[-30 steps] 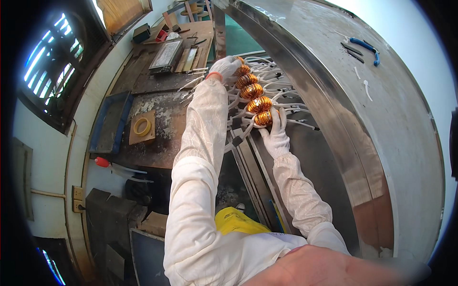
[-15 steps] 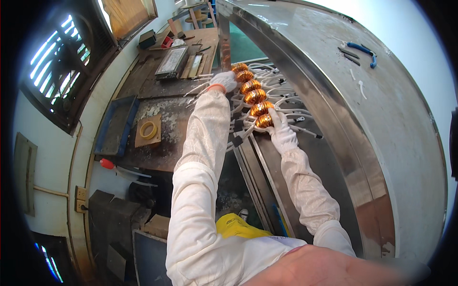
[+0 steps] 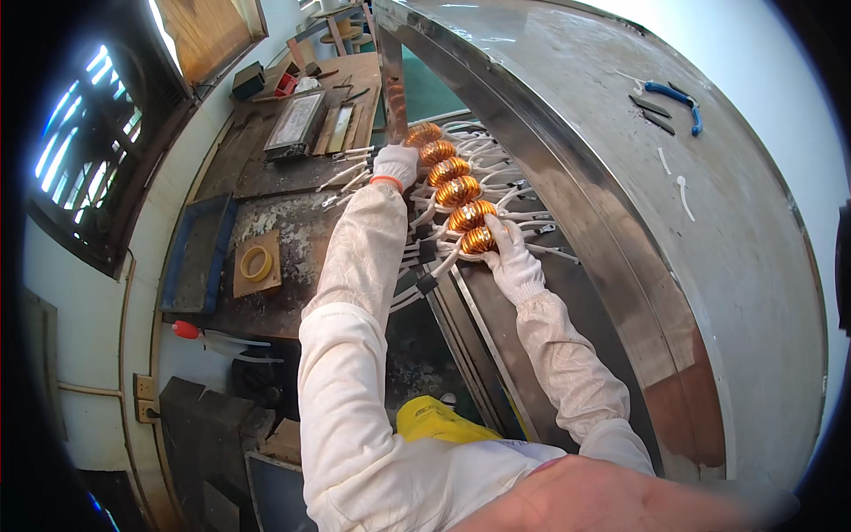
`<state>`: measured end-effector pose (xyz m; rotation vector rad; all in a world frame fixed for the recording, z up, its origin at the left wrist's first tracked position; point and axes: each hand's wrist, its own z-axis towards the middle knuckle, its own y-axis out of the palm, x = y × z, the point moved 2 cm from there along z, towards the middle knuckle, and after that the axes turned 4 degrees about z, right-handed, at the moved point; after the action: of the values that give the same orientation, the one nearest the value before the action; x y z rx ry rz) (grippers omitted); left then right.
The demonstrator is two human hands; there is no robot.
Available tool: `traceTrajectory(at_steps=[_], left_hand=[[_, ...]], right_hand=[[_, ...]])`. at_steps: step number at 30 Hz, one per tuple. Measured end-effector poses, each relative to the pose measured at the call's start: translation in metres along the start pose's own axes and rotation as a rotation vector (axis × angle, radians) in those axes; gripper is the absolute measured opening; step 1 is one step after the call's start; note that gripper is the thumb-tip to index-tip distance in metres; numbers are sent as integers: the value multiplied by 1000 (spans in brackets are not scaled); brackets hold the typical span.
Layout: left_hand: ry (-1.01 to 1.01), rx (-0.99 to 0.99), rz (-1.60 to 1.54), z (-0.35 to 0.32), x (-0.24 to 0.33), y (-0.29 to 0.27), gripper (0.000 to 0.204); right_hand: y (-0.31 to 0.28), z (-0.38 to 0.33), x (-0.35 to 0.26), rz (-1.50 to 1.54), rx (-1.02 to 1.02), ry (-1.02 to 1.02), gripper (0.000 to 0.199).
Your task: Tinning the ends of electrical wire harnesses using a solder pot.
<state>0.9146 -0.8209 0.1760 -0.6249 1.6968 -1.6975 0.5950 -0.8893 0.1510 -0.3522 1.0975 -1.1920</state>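
Note:
Several copper-wound ring coils (image 3: 456, 191) stand in a row on a dark metal surface, with white sleeved leads (image 3: 505, 184) fanning out on both sides. My right hand (image 3: 514, 262), in a white glove, closes its fingers and thumb on the right edge of the nearest coil (image 3: 477, 240). At the far left of the row is my gloved left hand (image 3: 396, 165), an orange band at its wrist. It rests beside the far coils and their leads; its fingers are turned away and hidden. Black-ended leads (image 3: 427, 284) hang toward me at the near end.
A raised metal shelf (image 3: 620, 133) runs along the right, carrying blue-handled pliers (image 3: 687, 102) and white sleeve scraps (image 3: 684, 197). On the left wooden bench lie a yellow tape roll (image 3: 256, 263), a blue tray (image 3: 197, 253) and a flat metal block (image 3: 301, 122). A metal post (image 3: 393, 89) stands beyond my left hand.
The view has shifted, so bench and coils appear farther left. My left hand sits slightly nearer to me along the row. My right hand remains at the nearest coil.

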Motion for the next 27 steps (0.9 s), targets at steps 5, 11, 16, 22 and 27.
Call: traceTrajectory(at_steps=[5,11,16,22,27], left_hand=[[-282,13,-193,15,-32,35,29],[53,-19,-72,-12,-16,-14,42],[79,104,-250,-68,-19,-72,45],[164,142,-306,-160,-2,-142,46],[225,490,-771,-306,37,-156,39]], right_hand=[[13,5,-7,72,-54,-17,73],[8,-3,5,50,44,-70,77],[-5,-11,-7,103,110,-14,79],[-14,-61,-53,39,149,-44,74],[-14,-162,-63,-94,-202,-231,54]])
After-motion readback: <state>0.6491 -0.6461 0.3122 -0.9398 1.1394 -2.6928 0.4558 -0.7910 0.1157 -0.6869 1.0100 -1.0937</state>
